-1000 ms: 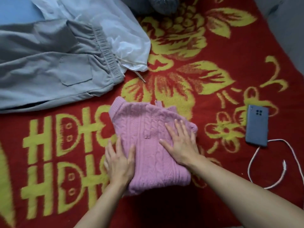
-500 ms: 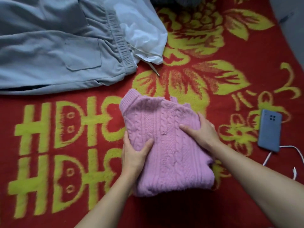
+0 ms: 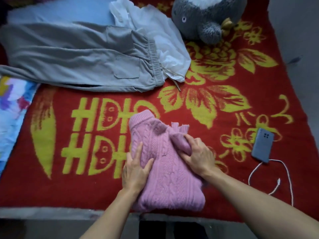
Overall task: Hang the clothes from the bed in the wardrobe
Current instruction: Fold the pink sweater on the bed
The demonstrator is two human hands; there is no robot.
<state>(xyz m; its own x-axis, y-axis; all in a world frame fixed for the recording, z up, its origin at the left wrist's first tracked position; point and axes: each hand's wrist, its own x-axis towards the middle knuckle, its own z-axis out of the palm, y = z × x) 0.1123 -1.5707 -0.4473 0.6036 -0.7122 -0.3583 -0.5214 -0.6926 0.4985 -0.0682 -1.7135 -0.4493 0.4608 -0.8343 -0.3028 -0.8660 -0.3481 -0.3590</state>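
Pink sweater [image 3: 165,169], one, gripped by left hand [image 3: 136,171] and right hand [image 3: 198,156].

Sweater [image 3: 165,169] under hands: chunky cable knit, fuzzy. Blanket [image 3: 224,80] beneath: coarse woven. Phone [image 3: 262,145] right of hands: matt.

Red woven blanket [image 3: 224,169] bears yellow-green flowers, leaves and block characters. Cable-knit wool sweater [image 3: 169,178]: solid pink. Cotton sweatpants [image 3: 77,62]: plain grey. Thin fabric garment [image 3: 165,44]: white. Round plush toy [image 3: 203,16]: grey, white patch. Slim phone [image 3: 262,144]: blue-grey.
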